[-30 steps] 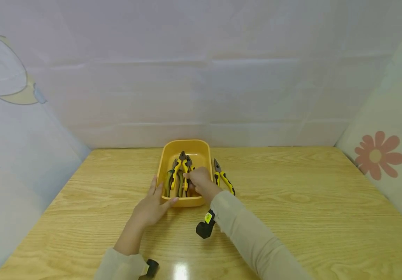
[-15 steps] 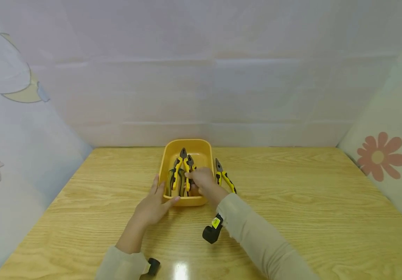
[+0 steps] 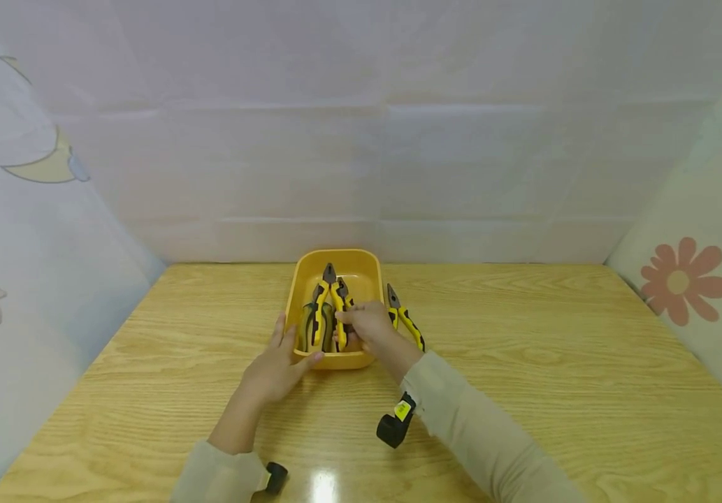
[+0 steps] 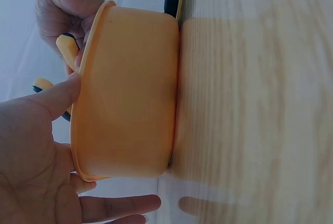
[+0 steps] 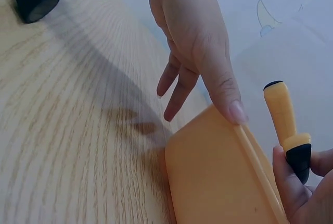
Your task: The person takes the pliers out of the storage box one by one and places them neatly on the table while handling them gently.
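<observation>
A yellow plastic bin (image 3: 368, 274) holds several pliers. My right hand (image 3: 373, 327) is inside it, pinching the right handle of yellow-and-black pliers (image 3: 318, 311) that lie uppermost, jaws pointing away. In the right wrist view, the fingers (image 5: 294, 190) meet that handle. Under them are green-handled pliers (image 3: 306, 328) and another yellow-and-black pair (image 3: 344, 285), partly covered. My left hand (image 3: 272, 370) rests against the bin's near left corner. Its thumb lies on the rim (image 4: 92, 52) and its other fingers stretch along the side, mostly straight.
Another pair of yellow-and-black pliers (image 3: 406, 320) lies on the wooden table (image 3: 524, 363), close to the bin's right side. A pale cloth wall (image 3: 361, 175) stands behind the table, with printed cloth at both sides.
The uppermost pliers' handles have turned slightly to the right within the bin. My right wrist and forearm have moved to the right. The left hand keeps its place at the bin.
</observation>
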The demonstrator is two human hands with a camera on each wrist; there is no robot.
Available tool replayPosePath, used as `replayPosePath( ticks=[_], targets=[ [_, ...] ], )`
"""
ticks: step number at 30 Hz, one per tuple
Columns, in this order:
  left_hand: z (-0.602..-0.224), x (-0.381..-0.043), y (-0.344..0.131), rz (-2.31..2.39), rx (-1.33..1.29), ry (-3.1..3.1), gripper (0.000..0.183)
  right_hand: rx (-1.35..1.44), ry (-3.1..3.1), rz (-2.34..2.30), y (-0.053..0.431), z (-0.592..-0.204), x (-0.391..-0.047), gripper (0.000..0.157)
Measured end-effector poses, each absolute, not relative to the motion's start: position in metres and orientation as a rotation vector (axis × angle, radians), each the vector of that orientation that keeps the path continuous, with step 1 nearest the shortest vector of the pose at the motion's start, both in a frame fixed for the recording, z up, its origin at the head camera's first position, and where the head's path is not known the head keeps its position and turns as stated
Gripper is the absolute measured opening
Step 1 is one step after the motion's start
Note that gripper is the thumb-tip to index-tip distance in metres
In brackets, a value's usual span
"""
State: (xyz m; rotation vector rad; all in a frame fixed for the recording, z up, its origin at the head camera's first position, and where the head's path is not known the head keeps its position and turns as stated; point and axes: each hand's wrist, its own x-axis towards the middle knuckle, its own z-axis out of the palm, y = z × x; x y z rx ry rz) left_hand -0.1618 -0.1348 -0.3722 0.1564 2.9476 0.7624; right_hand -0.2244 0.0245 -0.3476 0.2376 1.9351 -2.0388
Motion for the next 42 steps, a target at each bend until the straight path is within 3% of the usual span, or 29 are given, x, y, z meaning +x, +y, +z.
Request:
replayPosePath(
  ticks=[9, 33, 42],
  targets=[
    [-0.371, -0.160, -0.133, 0.762, 0.153, 2.942, 0.080, 0.175, 1.961, -2.030, 0.033, -0.349, -0.216, 0.015],
    [-0.371, -0.160, -0.132, 0.764, 0.167, 2.950, 0.083, 0.193, 1.933, -2.067, 0.066, -0.346, -0.209, 0.029],
    [-0.370, -0.160, -0.132, 0.758, 0.157, 2.954, 0.080, 0.226, 1.962, -2.085, 0.077, -0.346, -0.212, 0.025]
  ],
)
